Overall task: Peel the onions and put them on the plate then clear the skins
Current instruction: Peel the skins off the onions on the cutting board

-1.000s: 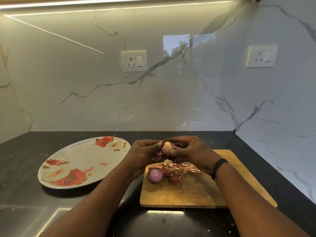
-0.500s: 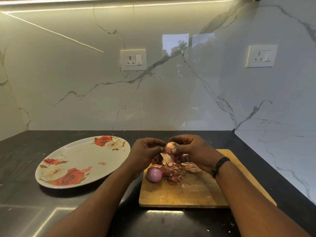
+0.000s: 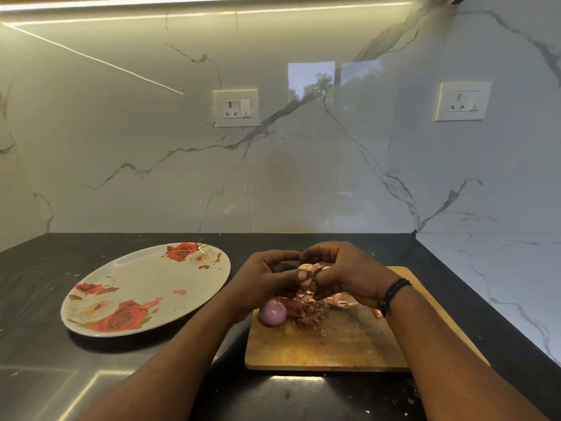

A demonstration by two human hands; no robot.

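Observation:
Both hands meet above the far end of a wooden cutting board (image 3: pixel 334 344). My left hand (image 3: pixel 267 278) and my right hand (image 3: pixel 346 271) grip a small onion (image 3: pixel 309 268) between them; only a pale patch and pink skin show between the fingers. A peeled purple onion (image 3: pixel 272 312) lies on the board's left side, below my left hand. Loose pink and brown skins (image 3: pixel 309 311) are heaped beside it, under my right hand. A white oval plate (image 3: pixel 142 268) with red roses sits to the left and holds no onion.
The board and plate rest on a black countertop (image 3: pixel 45 375) flecked with bits of skin. A marble backsplash with two wall sockets (image 3: pixel 236 108) rises behind. A marble side wall (image 3: pixel 501 284) closes in the right.
The hands have come closer together and turned the onion, so my fingers now cover more of it. The peeled onion, skins and plate have not moved.

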